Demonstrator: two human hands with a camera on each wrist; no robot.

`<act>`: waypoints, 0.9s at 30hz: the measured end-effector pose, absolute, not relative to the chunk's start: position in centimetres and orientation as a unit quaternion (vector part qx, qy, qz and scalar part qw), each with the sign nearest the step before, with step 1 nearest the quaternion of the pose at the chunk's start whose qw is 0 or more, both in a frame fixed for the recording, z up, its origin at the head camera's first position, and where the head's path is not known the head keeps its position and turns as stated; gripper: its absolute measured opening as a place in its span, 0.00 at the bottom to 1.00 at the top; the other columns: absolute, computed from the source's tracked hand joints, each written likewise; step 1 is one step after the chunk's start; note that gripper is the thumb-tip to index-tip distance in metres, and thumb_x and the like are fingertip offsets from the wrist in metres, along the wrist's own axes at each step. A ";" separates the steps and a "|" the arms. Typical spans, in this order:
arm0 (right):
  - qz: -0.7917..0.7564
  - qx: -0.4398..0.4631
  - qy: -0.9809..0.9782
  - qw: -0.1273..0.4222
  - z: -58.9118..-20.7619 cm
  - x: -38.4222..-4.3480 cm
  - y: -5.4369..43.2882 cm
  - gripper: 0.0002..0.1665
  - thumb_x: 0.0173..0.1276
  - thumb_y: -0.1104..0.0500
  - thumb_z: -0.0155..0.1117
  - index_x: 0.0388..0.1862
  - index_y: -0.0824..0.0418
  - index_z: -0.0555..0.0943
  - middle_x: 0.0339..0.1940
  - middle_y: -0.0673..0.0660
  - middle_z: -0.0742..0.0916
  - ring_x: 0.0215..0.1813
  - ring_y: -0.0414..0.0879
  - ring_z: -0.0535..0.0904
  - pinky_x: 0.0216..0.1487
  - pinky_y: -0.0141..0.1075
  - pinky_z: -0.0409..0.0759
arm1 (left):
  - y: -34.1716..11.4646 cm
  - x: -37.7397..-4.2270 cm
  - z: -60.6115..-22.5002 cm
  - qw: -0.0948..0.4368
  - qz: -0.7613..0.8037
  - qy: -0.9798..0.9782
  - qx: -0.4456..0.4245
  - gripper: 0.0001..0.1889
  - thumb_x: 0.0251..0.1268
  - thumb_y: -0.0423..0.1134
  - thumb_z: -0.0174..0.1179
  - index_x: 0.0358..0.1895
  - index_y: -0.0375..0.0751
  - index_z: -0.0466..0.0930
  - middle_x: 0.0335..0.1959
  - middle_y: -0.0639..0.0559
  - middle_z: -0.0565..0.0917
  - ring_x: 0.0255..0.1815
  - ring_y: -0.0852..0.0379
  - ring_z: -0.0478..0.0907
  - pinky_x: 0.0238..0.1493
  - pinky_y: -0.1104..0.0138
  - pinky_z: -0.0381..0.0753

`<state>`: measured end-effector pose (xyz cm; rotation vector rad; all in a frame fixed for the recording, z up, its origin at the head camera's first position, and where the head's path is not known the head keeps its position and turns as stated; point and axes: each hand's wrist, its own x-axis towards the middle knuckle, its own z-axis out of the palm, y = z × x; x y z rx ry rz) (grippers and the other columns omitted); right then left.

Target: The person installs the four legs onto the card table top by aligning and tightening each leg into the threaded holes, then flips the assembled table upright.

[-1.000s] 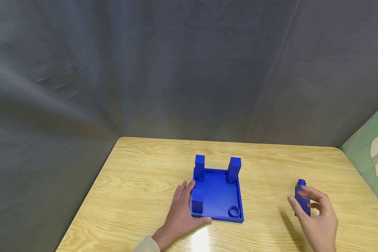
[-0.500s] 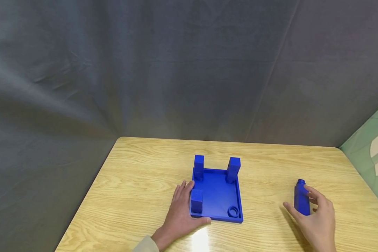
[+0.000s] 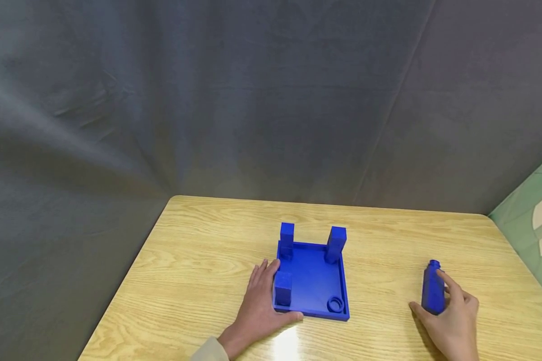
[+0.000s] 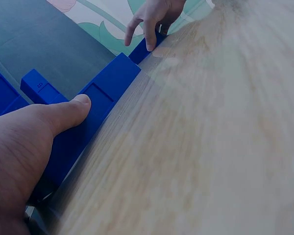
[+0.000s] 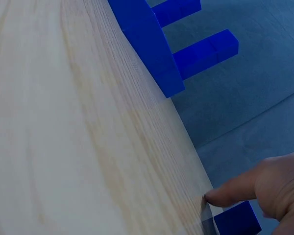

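Observation:
A blue square toy table top lies upside down, rim upward, with three legs standing at its corners. At the near right corner is a bare round socket. My left hand rests round the near left corner, fingers along the left side; its thumb lies straight against the near wall. To the right lies a loose blue leg, its threaded end pointing away. My right hand is over that leg's near right side. Its index finger meets the leg in the head view; its thumb stands apart on the left.
The wooden table carries these parts. A dark grey cloth hangs behind and to the left. A green patterned surface borders the right side.
My right hand has lowered round the loose leg, its index finger coming to the leg's upper right side. The left hand and table top stay in place.

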<state>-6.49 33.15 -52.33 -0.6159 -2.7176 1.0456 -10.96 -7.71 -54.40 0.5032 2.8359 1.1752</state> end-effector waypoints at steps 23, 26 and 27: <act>0.329 -0.233 -0.899 0.169 -52.1 -6.3 33.6 0.52 0.60 0.67 0.83 0.82 0.70 0.71 0.55 0.79 0.84 0.42 0.56 0.87 0.32 0.20 0.67 | -7.7 -11.0 -54.6 0.022 0.381 0.911 0.158 0.68 0.49 0.71 0.81 0.90 0.46 0.57 0.89 0.43 0.63 0.92 0.34 0.49 0.88 0.34 0.53; 0.343 -0.241 -0.887 0.194 -51.9 -6.0 33.4 0.48 0.61 0.68 0.82 0.81 0.68 0.74 0.55 0.77 0.86 0.35 0.29 0.78 0.29 0.15 0.66 | -7.7 -11.0 -54.5 0.020 0.380 0.911 0.158 0.68 0.48 0.71 0.82 0.90 0.46 0.57 0.89 0.43 0.64 0.92 0.33 0.50 0.88 0.34 0.54; 0.347 -0.244 -0.882 0.204 -51.9 -6.0 33.4 0.47 0.61 0.68 0.82 0.80 0.67 0.75 0.55 0.76 0.86 0.33 0.22 0.72 0.29 0.15 0.67 | -7.7 -11.0 -54.5 0.019 0.380 0.911 0.158 0.68 0.48 0.71 0.82 0.90 0.46 0.57 0.89 0.43 0.64 0.91 0.33 0.50 0.88 0.35 0.54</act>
